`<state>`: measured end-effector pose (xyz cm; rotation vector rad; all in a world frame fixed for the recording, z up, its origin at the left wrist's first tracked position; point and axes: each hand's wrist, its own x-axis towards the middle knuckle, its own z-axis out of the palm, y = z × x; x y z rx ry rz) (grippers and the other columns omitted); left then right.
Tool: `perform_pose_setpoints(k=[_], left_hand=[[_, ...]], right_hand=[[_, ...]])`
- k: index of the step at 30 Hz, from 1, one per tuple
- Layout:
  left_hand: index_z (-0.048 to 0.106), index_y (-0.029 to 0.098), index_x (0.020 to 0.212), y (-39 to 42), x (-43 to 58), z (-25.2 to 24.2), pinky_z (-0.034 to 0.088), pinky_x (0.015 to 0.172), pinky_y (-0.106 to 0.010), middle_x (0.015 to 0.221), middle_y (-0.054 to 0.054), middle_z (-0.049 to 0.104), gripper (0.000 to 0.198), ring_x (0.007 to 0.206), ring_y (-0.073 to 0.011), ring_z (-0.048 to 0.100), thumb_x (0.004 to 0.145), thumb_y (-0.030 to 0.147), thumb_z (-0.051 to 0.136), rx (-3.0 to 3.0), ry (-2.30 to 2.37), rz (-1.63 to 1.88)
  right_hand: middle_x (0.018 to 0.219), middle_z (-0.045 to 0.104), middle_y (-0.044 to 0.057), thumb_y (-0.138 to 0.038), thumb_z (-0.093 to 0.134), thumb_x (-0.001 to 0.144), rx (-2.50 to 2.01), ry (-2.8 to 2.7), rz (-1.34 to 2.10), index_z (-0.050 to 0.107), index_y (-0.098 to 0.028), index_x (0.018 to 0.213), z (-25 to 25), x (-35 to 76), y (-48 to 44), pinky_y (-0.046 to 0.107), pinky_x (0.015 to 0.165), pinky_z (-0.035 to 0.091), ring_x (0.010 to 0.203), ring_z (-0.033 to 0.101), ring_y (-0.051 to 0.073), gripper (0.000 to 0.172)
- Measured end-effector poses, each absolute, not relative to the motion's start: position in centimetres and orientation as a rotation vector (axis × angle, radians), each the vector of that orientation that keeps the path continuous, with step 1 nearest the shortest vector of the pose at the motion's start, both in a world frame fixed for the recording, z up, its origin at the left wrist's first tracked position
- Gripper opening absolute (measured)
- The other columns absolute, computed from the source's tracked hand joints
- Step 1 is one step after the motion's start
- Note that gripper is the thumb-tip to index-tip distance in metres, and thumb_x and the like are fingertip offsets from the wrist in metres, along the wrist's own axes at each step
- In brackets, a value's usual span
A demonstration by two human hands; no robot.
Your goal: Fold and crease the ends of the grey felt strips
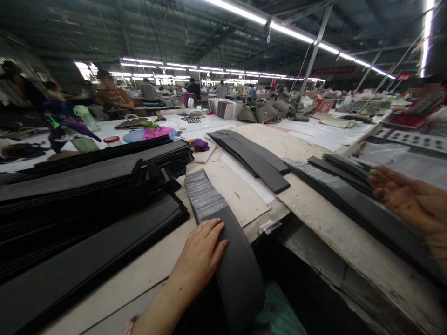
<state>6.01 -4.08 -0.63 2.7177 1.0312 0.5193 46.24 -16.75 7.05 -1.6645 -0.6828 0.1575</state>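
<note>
My left hand (203, 249) lies flat on a fanned stack of dark grey strips (240, 265), with its fingers stretched out. The far ends of that stack step back in shiny ridges, and its near end bends down over the table edge. At the right, my right hand (401, 193) is raised just above another row of dark strips (352, 195). Its fingers are drawn together and slightly blurred; anything between them is hidden. Between the hands, a few loose grey strips (251, 156) rest on pale board (237, 190).
Tall piles of dark strips (87, 186) fill the left side. Beyond them are a blue basin (134, 135) with a pink bag, a green bottle (86, 118) and purple cloth (199, 145). A dark gap (289, 260) opens between the boards. Several people sit at tables farther back.
</note>
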Motion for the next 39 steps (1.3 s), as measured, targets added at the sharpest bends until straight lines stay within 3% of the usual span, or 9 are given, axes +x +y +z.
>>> perform_pose_setpoints(k=[5,8,11,14,18,24,30,36,39], left_hand=[[0.051,0.017,0.116,-5.4,5.9,-0.8,0.039,0.096,-0.043,0.122,-0.010,0.052,0.035,0.113,-0.0241,0.046,0.084,0.030,0.042,2.705,1.010,0.523],[0.051,0.018,0.115,-6.0,5.7,-1.1,0.039,0.095,-0.042,0.121,-0.009,0.052,0.033,0.112,-0.0231,0.047,0.084,0.027,0.042,2.686,0.986,0.570],[0.052,0.019,0.112,-6.2,5.3,-1.5,0.038,0.096,-0.041,0.120,-0.008,0.052,0.030,0.112,-0.0219,0.045,0.085,0.024,0.040,2.678,0.957,0.636],[0.052,0.022,0.110,-6.4,5.0,-1.9,0.038,0.094,-0.045,0.119,-0.008,0.050,0.029,0.112,-0.0248,0.044,0.083,0.030,0.047,2.656,1.074,0.752],[0.049,0.020,0.113,-6.4,4.9,-2.1,0.041,0.089,-0.045,0.114,-0.010,0.050,0.043,0.105,-0.0266,0.047,0.075,0.038,0.057,2.532,1.251,0.877],[0.046,0.020,0.112,-4.8,4.9,-1.6,0.041,0.091,-0.040,0.112,-0.008,0.048,0.033,0.105,-0.0225,0.048,0.081,0.031,0.050,2.464,1.216,0.909],[0.042,0.019,0.117,-2.9,4.9,-0.4,0.038,0.092,-0.041,0.112,-0.008,0.048,0.045,0.104,-0.0226,0.044,0.077,0.031,0.057,2.586,1.214,0.763],[0.040,0.020,0.121,-2.3,5.1,0.6,0.039,0.086,-0.042,0.117,-0.008,0.049,0.052,0.106,-0.0253,0.043,0.074,0.031,0.060,2.679,1.248,0.578],[0.047,0.020,0.110,-2.2,5.5,1.4,0.037,0.086,-0.040,0.117,-0.007,0.049,0.039,0.107,-0.0248,0.043,0.073,0.025,0.060,2.737,1.179,0.529]], right_hand=[[0.107,0.061,0.012,-0.035,0.050,0.081,-1.605,-1.090,0.588,0.062,-0.018,0.105,5.4,36.1,-13.3,0.033,0.074,0.043,0.091,0.059,0.017,0.031],[0.117,0.055,0.012,-0.039,0.048,0.082,-1.597,-1.487,0.615,0.055,-0.017,0.114,1.5,30.2,-11.4,0.040,0.096,0.036,0.108,0.050,0.022,0.039],[0.131,0.041,0.013,-0.043,0.042,0.085,-1.597,-1.691,0.620,0.040,-0.015,0.128,-2.1,26.1,-10.0,0.045,0.102,0.028,0.122,0.037,0.023,0.051],[0.132,0.040,0.015,-0.040,0.038,0.087,-1.622,-1.812,0.545,0.036,-0.012,0.129,-3.9,23.9,-9.4,0.047,0.104,0.023,0.124,0.033,0.022,0.051],[0.129,0.043,0.014,-0.037,0.036,0.088,-1.643,-1.856,0.446,0.036,-0.012,0.128,-4.1,23.3,-9.5,0.046,0.104,0.023,0.122,0.036,0.021,0.047],[0.129,0.044,0.012,-0.036,0.041,0.086,-1.614,-1.861,0.279,0.033,-0.015,0.131,-4.1,23.5,-9.7,0.047,0.103,0.026,0.121,0.038,0.022,0.051],[0.133,0.040,0.012,-0.030,0.042,0.086,-1.542,-1.861,0.079,0.026,-0.018,0.135,-4.1,23.1,-10.0,0.048,0.103,0.027,0.124,0.034,0.023,0.053],[0.107,0.055,0.008,-0.014,0.047,0.078,-1.376,-1.748,0.211,0.048,-0.020,0.107,-2.4,23.0,-9.8,0.039,0.092,0.040,0.106,0.048,0.019,0.030],[0.094,0.058,0.004,-0.005,0.043,0.072,-1.322,-1.757,0.323,0.049,-0.020,0.096,-1.8,22.6,-9.6,0.034,0.085,0.044,0.093,0.053,0.016,0.029]])
